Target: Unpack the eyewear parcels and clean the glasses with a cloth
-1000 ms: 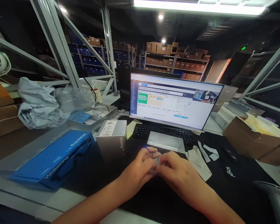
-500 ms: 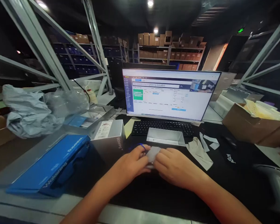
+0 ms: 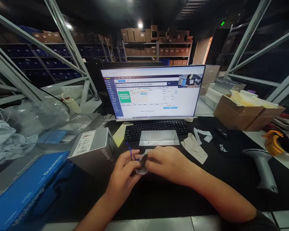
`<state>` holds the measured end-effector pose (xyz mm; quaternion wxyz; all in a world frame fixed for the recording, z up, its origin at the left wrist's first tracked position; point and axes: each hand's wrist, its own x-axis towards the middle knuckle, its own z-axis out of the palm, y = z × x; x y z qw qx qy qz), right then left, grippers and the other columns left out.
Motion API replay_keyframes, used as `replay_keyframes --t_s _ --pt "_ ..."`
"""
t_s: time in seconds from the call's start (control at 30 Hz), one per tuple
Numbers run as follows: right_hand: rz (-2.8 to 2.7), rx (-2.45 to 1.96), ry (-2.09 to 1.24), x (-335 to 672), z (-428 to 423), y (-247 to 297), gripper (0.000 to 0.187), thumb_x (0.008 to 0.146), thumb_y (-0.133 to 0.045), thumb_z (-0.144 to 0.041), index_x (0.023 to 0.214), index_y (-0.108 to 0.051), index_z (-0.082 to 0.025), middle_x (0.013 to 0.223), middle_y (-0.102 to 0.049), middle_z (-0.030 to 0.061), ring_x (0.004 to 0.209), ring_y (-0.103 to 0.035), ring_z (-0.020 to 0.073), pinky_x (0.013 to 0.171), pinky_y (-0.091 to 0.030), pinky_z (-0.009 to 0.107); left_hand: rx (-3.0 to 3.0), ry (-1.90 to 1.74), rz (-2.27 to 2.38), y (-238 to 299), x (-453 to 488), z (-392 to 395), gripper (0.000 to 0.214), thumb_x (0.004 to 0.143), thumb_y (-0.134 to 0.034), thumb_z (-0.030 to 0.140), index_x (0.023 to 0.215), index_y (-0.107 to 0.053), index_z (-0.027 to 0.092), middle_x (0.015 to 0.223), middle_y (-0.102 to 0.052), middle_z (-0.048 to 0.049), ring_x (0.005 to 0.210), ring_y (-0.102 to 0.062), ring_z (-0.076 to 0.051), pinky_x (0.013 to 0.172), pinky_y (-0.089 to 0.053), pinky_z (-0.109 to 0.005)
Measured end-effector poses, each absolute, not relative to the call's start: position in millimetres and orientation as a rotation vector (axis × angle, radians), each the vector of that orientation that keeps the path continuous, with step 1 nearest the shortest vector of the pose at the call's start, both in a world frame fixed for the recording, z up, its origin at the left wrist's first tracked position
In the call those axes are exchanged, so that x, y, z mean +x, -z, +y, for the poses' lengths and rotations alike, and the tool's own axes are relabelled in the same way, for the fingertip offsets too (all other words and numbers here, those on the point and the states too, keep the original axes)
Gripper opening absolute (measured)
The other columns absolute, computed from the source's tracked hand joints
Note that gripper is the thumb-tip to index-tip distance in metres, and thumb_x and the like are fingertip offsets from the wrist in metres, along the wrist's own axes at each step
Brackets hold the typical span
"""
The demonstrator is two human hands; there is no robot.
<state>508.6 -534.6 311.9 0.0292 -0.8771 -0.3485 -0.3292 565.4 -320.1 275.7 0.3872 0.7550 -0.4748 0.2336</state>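
My left hand [image 3: 123, 175] and my right hand [image 3: 167, 163] meet in front of the keyboard. Both have their fingers closed on a small grey wrapped item [image 3: 142, 166], with a dark patch showing between the fingers. Its exact kind is hidden by the grip. A thin blue cord [image 3: 129, 150] sticks up by the left fingers. Just beyond the hands lies an open, shallow silver-white box part [image 3: 159, 138]. To the left stands a grey box [image 3: 93, 154] with a white label on top.
Behind the keyboard [image 3: 156, 127] rises a monitor [image 3: 151, 96]. Blue packaging [image 3: 30, 192] and crumpled plastic bags [image 3: 12, 138] fill the left. At right are paper scraps [image 3: 195, 149], a mouse [image 3: 222, 132], a barcode scanner [image 3: 262, 170] and a cardboard box [image 3: 245, 114].
My view has swung right, so the scene sits further left. The wrapped item is turned in my fingers, showing a dark part, and the blue cord now stands up above the left hand.
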Motion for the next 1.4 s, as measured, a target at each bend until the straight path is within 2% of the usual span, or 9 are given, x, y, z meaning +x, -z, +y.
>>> replay_keyframes --t_s 0.33,0.5,0.57,0.77,0.93,1.03,1.2,1.3,1.4 --pt "-0.837 -2.868 0.569 499 -562 -333 0.023 0.089 -0.057 -0.002 0.087 -0.069 -0.021 0.115 -0.062 0.0065 0.105 -0.061 0.0243 0.078 -0.054 0.035 2.331 -1.01 -1.313 -276 571 -309 0.031 0.096 -0.059 0.043 0.08 -0.057 0.016 0.108 -0.06 -0.0128 0.091 -0.068 -0.027 0.067 -0.061 -0.035" --pt "-0.618 -2.71 0.132 479 -554 -340 0.046 0.086 -0.046 0.003 0.114 -0.068 -0.026 0.138 -0.054 0.0044 0.11 -0.065 0.0193 0.094 -0.056 0.036 2.105 -0.592 -1.208 -270 563 -312 0.024 0.096 -0.059 0.039 0.088 -0.055 0.017 0.118 -0.055 -0.0118 0.102 -0.067 -0.023 0.083 -0.062 -0.032" --pt "-0.554 -2.659 0.067 473 -547 -342 0.035 0.092 -0.051 -0.011 0.119 -0.067 -0.027 0.139 -0.053 0.0054 0.11 -0.066 0.021 0.094 -0.057 0.039 1.942 -0.443 -1.158 -264 557 -317 0.023 0.092 -0.067 0.039 0.096 -0.058 0.019 0.126 -0.049 -0.0111 0.111 -0.063 -0.022 0.095 -0.059 -0.032" --pt "-0.235 -2.657 0.35 478 -527 -321 0.022 0.086 -0.07 -0.036 0.071 -0.071 -0.019 0.117 -0.064 0.0101 0.084 -0.071 0.0229 0.069 -0.061 0.038 1.695 -0.22 -1.151 -250 546 -329 0.035 0.087 -0.073 0.017 0.119 -0.06 0.025 0.133 -0.043 -0.0091 0.119 -0.06 -0.022 0.104 -0.056 -0.035" --pt "-0.172 -2.677 0.737 487 -522 -308 0.012 0.083 -0.067 -0.025 0.074 -0.074 -0.02 0.123 -0.066 0.013 0.107 -0.066 0.0322 0.068 -0.059 0.039 1.561 -0.011 -1.124 -252 539 -329 0.061 0.083 -0.07 0.01 0.138 -0.05 0.029 0.145 -0.036 -0.012 0.131 -0.051 -0.028 0.088 -0.065 -0.031" --pt "-0.132 -2.578 0.741 490 -530 -315 0.014 0.08 -0.064 -0.018 0.073 -0.075 -0.022 0.121 -0.068 0.01 0.103 -0.067 0.0295 0.072 -0.058 0.04 1.582 -0.186 -1.203 -254 536 -325 0.057 0.086 -0.067 0.017 0.139 -0.049 0.025 0.138 -0.043 -0.0145 0.128 -0.052 -0.031 0.083 -0.066 -0.035" --pt "-0.148 -2.329 0.669 487 -568 -338 0.016 0.085 -0.064 -0.024 0.075 -0.076 -0.024 0.114 -0.066 0.0084 0.101 -0.064 0.0251 0.082 -0.055 0.038 1.581 -0.634 -0.791 -252 551 -324 0.025 0.092 -0.065 0.025 0.115 -0.056 0.024 0.103 -0.048 -0.0044 0.075 -0.056 -0.011 0.061 -0.057 -0.023" --pt "-0.165 -2.22 0.637 480 -584 -349 0.019 0.091 -0.062 -0.03 0.08 -0.076 -0.023 0.11 -0.063 0.0094 0.103 -0.062 0.0238 0.075 -0.055 0.031 1.599 -0.333 -0.702 -246 566 -329 0.051 0.09 -0.066 0.056 0.126 -0.049 0.025 0.112 -0.052 -0.0082 0.088 -0.06 -0.017 0.067 -0.059 -0.026" --pt "-0.184 -2.112 0.636 474 -586 -354 0.02 0.095 -0.06 -0.032 0.086 -0.076 -0.023 0.107 -0.06 0.0087 0.097 -0.061 0.0212 0.067 -0.054 0.027 1.646 -0.031 -0.821 -234 575 -334 0.089 0.079 -0.055 0.082 0.143 -0.039 0.023 0.135 -0.051 -0.0174 0.118 -0.059 -0.03 0.099 -0.054 -0.048"
